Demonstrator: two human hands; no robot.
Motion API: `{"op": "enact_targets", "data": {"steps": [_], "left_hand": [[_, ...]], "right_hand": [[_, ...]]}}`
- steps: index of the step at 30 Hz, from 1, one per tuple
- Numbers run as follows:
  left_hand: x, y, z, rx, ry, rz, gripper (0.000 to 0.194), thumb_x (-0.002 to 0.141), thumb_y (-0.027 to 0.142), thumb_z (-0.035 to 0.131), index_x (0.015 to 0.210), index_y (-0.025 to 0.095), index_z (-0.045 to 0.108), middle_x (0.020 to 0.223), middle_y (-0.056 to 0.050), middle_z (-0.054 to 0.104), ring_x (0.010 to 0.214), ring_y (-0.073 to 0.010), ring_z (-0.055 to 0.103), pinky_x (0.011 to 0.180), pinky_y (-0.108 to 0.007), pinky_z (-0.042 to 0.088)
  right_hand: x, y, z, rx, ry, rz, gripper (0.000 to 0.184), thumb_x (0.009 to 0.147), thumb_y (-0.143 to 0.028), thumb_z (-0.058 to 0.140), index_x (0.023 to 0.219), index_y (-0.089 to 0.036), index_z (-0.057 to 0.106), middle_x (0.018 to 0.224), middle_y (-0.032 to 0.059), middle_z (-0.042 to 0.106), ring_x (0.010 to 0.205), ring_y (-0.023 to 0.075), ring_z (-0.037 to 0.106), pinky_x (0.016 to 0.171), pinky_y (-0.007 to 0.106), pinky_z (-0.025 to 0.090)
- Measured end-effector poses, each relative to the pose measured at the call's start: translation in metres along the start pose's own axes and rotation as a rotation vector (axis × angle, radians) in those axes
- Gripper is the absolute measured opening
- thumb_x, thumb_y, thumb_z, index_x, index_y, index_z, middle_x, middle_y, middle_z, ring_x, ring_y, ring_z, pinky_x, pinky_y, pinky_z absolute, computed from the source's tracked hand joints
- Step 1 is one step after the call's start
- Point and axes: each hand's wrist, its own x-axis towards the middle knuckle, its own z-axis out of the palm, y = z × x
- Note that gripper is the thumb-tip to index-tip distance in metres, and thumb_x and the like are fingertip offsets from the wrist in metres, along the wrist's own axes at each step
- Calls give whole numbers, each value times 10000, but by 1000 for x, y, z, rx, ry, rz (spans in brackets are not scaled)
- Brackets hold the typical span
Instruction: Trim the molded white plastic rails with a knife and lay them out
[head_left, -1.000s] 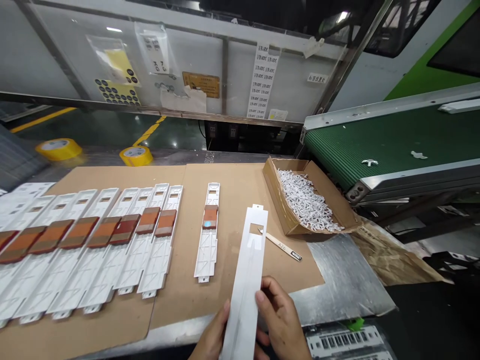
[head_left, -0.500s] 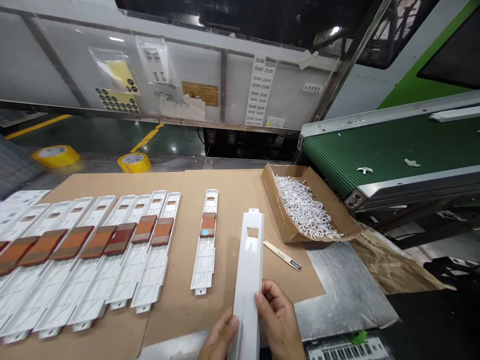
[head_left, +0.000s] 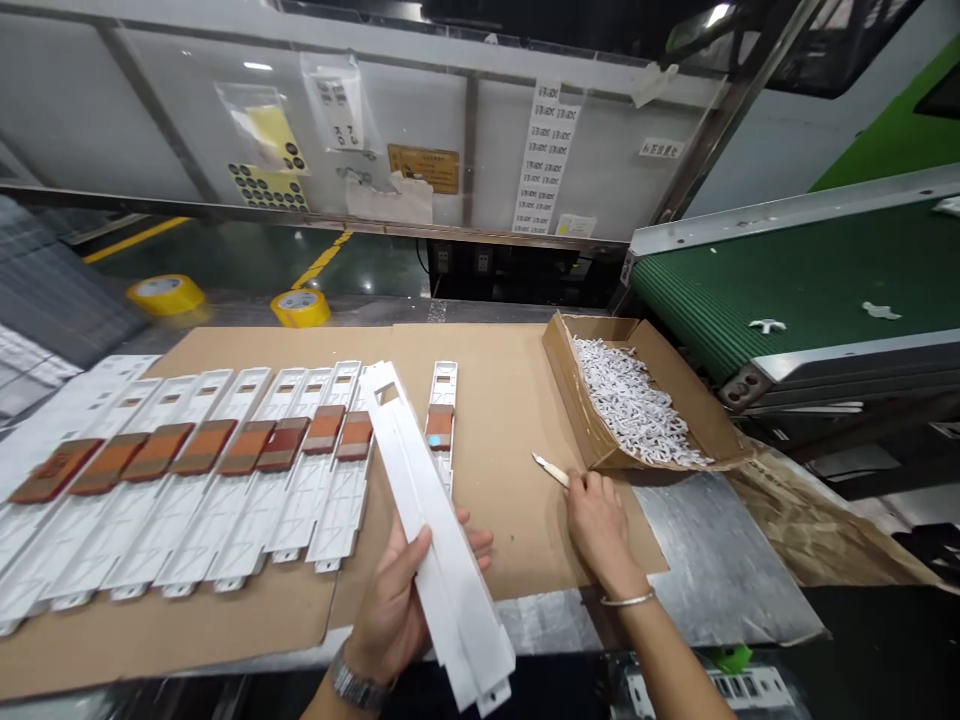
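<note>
The long white panel (head_left: 442, 550) slants above the cardboard (head_left: 510, 400), clasped in the left hand (head_left: 394, 600); it looks light, stiff and slick, probably best held by its long edges near mid-length. The right hand (head_left: 600, 525) grasps the knife (head_left: 553, 470) near the box (head_left: 568, 395).

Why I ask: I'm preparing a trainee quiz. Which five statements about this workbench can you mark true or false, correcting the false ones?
1. The left hand holds a long white plastic panel. True.
2. The open cardboard box contains many small white parts. True.
3. The right hand is inside the cardboard box. False: it is at the craft knife, outside the box.
4. The tape rolls are green. False: they are yellow.
5. The green conveyor belt carries loose white pieces. True.
</note>
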Motion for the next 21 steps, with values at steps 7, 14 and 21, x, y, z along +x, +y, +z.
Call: {"op": "enact_targets", "data": {"steps": [7, 14, 21], "left_hand": [[8, 20, 5, -49, -2, -11, 388, 875, 440, 421, 1035, 107, 540, 747, -63, 601, 674, -149, 605, 610, -254, 513], [2, 15, -1, 170, -100, 11, 415, 796, 471, 559, 1057, 148, 541, 829, -83, 629, 626, -170, 601, 550, -274, 480], [-27, 34, -28, 677, -515, -334, 708, 700, 439, 666, 1329, 245, 403, 996, -114, 668, 745, -235, 659, 677, -349, 464]], "right_hand": [[-28, -20, -17, 171, -41, -35, 217, 921, -289, 318, 896, -183, 505, 820, 85, 541, 771, 209, 528, 690, 322, 434], [-61, -66, -58, 627, -9, 63, 227, 879, -393, 501, 987, -197, 542, 716, -8, 551, 603, 125, 541, 546, 209, 447], [-14, -46, -99, 737, 8, 62, 573, 794, -407, 625, 1309, -213, 467, 1025, 53, 591, 557, 89, 466, 612, 265, 457]]}}
